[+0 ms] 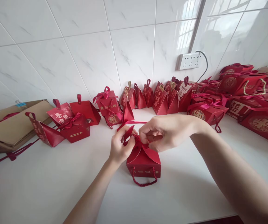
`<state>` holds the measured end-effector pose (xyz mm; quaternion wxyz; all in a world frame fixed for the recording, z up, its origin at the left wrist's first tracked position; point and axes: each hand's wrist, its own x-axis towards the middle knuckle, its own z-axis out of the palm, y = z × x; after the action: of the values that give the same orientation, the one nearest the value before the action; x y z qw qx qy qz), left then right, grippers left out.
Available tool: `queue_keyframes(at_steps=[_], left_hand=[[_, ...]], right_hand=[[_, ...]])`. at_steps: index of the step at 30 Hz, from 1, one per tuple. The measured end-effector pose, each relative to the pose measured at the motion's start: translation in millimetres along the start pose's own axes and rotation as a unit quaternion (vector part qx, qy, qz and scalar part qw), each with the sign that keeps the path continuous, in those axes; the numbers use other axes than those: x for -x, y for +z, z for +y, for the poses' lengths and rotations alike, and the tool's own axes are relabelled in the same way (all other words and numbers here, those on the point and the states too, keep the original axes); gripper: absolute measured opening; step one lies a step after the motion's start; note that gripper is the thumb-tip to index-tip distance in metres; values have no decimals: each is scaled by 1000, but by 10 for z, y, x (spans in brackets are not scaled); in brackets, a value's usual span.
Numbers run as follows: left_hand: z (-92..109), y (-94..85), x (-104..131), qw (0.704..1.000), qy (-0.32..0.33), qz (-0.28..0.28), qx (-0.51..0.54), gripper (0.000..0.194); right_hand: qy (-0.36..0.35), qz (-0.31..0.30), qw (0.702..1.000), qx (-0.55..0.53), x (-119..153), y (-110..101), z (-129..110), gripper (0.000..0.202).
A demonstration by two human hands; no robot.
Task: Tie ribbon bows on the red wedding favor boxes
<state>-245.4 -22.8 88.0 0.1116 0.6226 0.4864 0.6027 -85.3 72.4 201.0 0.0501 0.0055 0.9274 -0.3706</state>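
A small red gift box (143,166) with a twisted cord handle (145,184) stands upright on the white table in front of me. Its curved top flaps meet under a red ribbon (137,141). My left hand (122,144) pinches a loop of this ribbon at the left of the box top. On the other side, my right hand (164,132) has its fingers curled and pressed together on the ribbon by the knot, which they partly hide. A loose ribbon tail runs behind my hands across the table.
Several finished red boxes (160,98) line the tiled wall, and more with bows (261,121) are piled at the right. Folded brown cardboard (15,124) with a blue clip lies at the left. A power strip (189,60) with a black cable is on the wall.
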Motion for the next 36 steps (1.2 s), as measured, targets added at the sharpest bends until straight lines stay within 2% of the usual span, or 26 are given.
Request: queue_keyframes(at_steps=[7, 10, 14, 16, 20, 25, 31, 36], left_hand=[[-5, -27, 4, 1000, -3, 0, 0, 6], [2, -27, -3, 1000, 5, 4, -1, 6], [14, -27, -13, 1000, 6, -1, 0, 8], [17, -29, -15, 1000, 4, -2, 0, 8], [3, -36, -3, 1000, 0, 3, 2, 8], [-27, -40, 18, 999, -25, 22, -20, 8], [36, -66, -18, 999, -31, -27, 16, 9], [64, -128, -70, 996, -47, -66, 37, 5]], right_hand=[[-37, -18, 996, -78, 19, 9, 21, 15], [-7, 3, 999, -32, 0, 21, 7, 17], [68, 68, 992, 80, -54, 63, -17, 32], [76, 81, 988, 109, -68, 74, -16, 32], [10, 87, 991, 103, -35, 38, 0, 18], [-104, 144, 984, -8, 35, -32, 27, 16], [-256, 125, 939, -192, 95, -63, 91, 9], [-263, 134, 930, -218, 150, -84, 96, 12]])
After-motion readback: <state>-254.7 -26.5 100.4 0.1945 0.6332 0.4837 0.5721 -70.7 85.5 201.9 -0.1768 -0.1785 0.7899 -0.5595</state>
